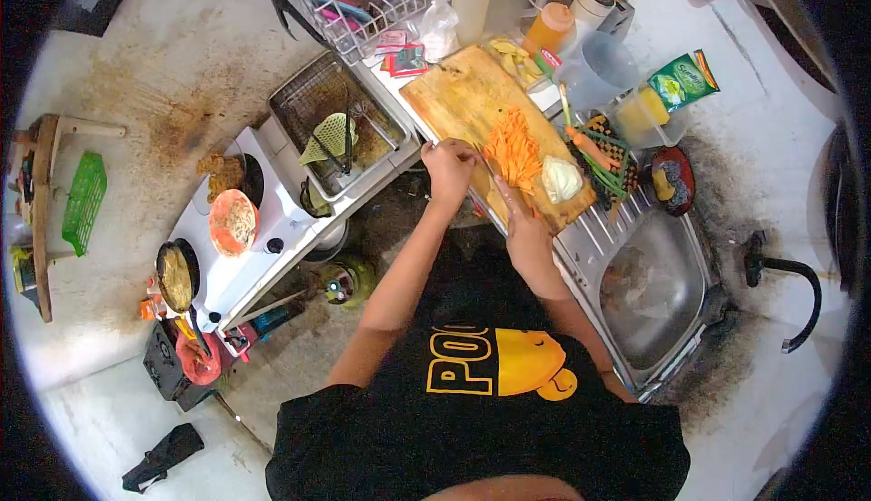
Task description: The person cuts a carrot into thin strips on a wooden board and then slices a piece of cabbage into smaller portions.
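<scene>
My left hand [449,172] is at the near edge of the wooden cutting board [445,93], its fingers pinched together; what they hold is too small to make out. Over the board's near edge, my right hand [528,236] has its fingers closed around something thin that points toward the left hand; it is too unclear to name. Orange shreds [514,150], which look like cut carrot, lie in a heap on the board just beyond both hands. Beside the heap, nearer the sink, sits a pale cabbage piece [562,180].
Right of the board are a steel sink [651,274], carrots [594,150] with greens, and clear containers [606,67]. Bottles [472,0] and a dish rack [399,13] stand behind. Leftward are a fryer basket [313,93] and a stove [272,215] with a pan [178,276].
</scene>
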Motion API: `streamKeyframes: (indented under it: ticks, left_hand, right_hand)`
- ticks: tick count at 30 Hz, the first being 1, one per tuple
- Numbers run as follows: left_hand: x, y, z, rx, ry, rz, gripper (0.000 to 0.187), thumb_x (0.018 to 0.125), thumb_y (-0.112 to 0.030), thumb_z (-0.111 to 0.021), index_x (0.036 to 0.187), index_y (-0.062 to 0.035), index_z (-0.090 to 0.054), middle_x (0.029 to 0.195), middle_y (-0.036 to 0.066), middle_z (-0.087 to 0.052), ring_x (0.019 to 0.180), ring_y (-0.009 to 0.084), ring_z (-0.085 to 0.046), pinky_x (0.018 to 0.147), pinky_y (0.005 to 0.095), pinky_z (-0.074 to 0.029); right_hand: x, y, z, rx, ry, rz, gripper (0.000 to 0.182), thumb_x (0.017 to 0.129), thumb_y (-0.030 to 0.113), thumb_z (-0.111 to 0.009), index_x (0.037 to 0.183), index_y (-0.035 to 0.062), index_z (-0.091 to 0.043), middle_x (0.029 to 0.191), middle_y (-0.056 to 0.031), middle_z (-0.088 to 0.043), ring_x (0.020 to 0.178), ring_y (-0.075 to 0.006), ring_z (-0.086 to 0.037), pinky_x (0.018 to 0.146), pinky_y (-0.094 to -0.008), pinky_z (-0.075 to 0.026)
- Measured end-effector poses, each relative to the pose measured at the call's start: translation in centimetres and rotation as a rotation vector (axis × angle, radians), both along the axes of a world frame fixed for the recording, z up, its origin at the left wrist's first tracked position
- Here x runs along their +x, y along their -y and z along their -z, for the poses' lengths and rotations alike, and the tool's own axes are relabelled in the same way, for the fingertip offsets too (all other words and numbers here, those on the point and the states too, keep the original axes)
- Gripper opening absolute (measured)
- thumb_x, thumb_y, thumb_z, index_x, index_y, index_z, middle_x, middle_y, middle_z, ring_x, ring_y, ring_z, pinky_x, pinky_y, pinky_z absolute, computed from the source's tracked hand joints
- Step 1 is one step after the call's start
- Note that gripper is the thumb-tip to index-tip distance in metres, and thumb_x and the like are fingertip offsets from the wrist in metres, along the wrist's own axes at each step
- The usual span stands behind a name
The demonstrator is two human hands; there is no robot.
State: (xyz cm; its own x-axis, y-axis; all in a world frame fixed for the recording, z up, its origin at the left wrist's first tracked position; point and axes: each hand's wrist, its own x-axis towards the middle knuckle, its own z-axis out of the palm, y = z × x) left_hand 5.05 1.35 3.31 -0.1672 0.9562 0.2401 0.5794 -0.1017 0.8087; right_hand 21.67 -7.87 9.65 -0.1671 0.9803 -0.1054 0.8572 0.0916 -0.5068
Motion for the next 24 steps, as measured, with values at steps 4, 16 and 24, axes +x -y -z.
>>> streamKeyframes:
  ticks: [4, 16, 24]
  left_hand:
    - [-0.1, 0.1, -0.4, -0.009, 0.024, -0.01, 0.005, 0.069, -0.003, -0.072, 0.067, -0.007, -0.074, 0.08, 0.006, -0.07, 0.08, 0.025, -0.066, 0.106, 0.0545, -0.031]
    - [-0.5, -0.2, 0.0, -0.127, -0.022, -0.076, 0.004, 0.069, -0.013, -0.077, 0.072, -0.0111, -0.076, 0.081, 0.004, -0.068, 0.083, 0.025, -0.063, 0.085, 0.045, -0.03]
    - [-1.0, -0.2, 0.5, -0.144, -0.051, -0.055, 0.009, 0.068, -0.018, -0.077, 0.075, -0.0128, -0.077, 0.079, 0.003, -0.069, 0.081, 0.0239, -0.064, 0.078, 0.0455, -0.031]
  right_hand:
    - [0.4, 0.1, 0.3, -0.044, -0.051, 0.002, 0.068, 0.094, 0.004, -0.049, 0.152, 0.0349, -0.03, 0.075, -0.028, -0.062, 0.068, -0.0452, -0.063, 0.065, -0.0538, -0.051]
    - [0.9, -0.9, 2.0, 0.03, -0.163, -0.023, 0.08, 0.09, 0.002, -0.05, 0.153, 0.0418, -0.019, 0.073, -0.0252, -0.064, 0.071, -0.0439, -0.066, 0.066, -0.0552, -0.052]
    - [-1.1, -0.5, 0.6, -0.096, -0.006, 0.026, 0.079, 0.09, 0.0, -0.049, 0.152, 0.0426, -0.024, 0.078, -0.0269, -0.064, 0.077, -0.0446, -0.066, 0.074, -0.0551, -0.052]
